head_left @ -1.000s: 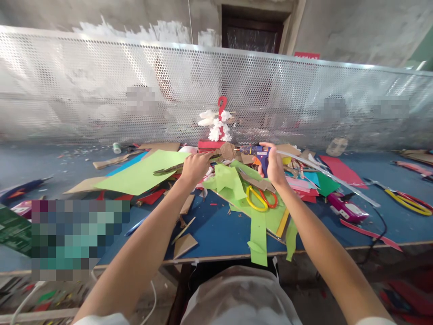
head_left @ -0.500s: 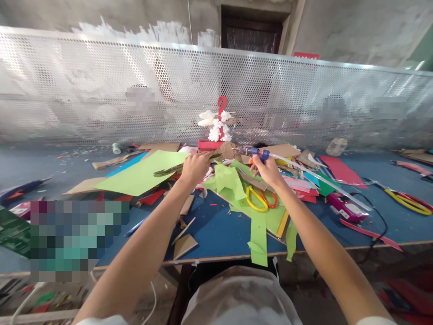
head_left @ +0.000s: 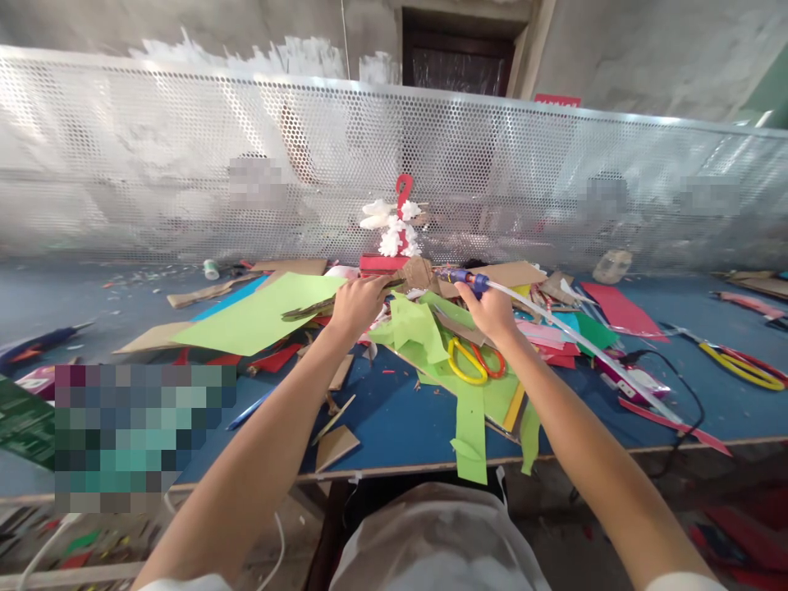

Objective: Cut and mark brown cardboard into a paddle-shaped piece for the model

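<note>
My left hand [head_left: 359,305] is closed on a piece of brown cardboard [head_left: 419,274], which juts out past the fingertips toward the middle. Wrapped round a blue hot glue gun [head_left: 469,280], my right hand [head_left: 493,312] points its nozzle left at the cardboard's edge; I cannot tell whether they touch. A long clear glue stick [head_left: 570,332] trails from the gun's back end. Just beyond stands a red paper piece with a curved top [head_left: 403,187], with white flower-like clusters [head_left: 394,240] on it and a red base [head_left: 382,263].
Green paper sheets [head_left: 264,316], cardboard scraps [head_left: 337,447] and scissors with yellow and orange handles [head_left: 466,361] litter the blue table [head_left: 394,427]. Pliers [head_left: 739,365] and a purple box [head_left: 616,379] lie at right. A perforated metal screen [head_left: 345,164] runs along the back.
The glue gun has shifted slightly, and its trailing glue stick has swung a little down and to the right. The cardboard in my left hand has tilted slightly.
</note>
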`<action>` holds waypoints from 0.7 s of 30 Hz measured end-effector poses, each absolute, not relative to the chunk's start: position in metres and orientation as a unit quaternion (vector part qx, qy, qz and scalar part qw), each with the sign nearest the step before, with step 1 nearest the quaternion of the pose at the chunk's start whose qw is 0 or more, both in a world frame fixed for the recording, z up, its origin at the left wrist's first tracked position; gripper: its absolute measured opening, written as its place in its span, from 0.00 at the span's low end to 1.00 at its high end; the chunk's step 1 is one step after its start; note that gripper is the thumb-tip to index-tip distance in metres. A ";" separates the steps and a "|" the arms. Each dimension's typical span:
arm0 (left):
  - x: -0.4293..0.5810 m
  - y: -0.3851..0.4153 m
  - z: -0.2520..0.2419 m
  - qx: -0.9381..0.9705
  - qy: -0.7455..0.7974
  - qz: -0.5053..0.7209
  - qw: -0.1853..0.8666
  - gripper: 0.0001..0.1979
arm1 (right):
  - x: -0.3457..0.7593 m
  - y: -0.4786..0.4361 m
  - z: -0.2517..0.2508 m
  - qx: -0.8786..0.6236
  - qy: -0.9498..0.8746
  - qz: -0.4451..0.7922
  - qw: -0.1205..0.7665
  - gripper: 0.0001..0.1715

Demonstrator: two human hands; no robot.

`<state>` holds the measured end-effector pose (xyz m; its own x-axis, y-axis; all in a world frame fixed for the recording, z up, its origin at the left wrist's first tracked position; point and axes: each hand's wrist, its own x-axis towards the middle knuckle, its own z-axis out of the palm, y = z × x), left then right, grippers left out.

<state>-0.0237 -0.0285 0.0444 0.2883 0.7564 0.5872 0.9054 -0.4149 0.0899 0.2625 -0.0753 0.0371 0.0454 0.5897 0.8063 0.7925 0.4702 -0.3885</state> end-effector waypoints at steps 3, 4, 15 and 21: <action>-0.023 -0.030 0.046 -0.793 -0.527 -0.280 0.124 0.19 | 0.260 -0.076 0.035 -0.510 -0.687 -0.115 0.505 0.42; -0.023 -0.030 0.046 -0.792 -0.528 -0.280 0.123 0.19 | 0.259 -0.077 0.035 -0.509 -0.694 -0.116 0.496 0.41; -0.024 -0.028 0.044 -0.791 -0.530 -0.283 0.114 0.21 | 0.265 -0.076 0.038 -0.523 -0.694 -0.101 0.485 0.40; -0.025 -0.027 0.044 -0.791 -0.530 -0.277 0.131 0.22 | 0.261 -0.079 0.036 -0.506 -0.729 -0.063 0.457 0.37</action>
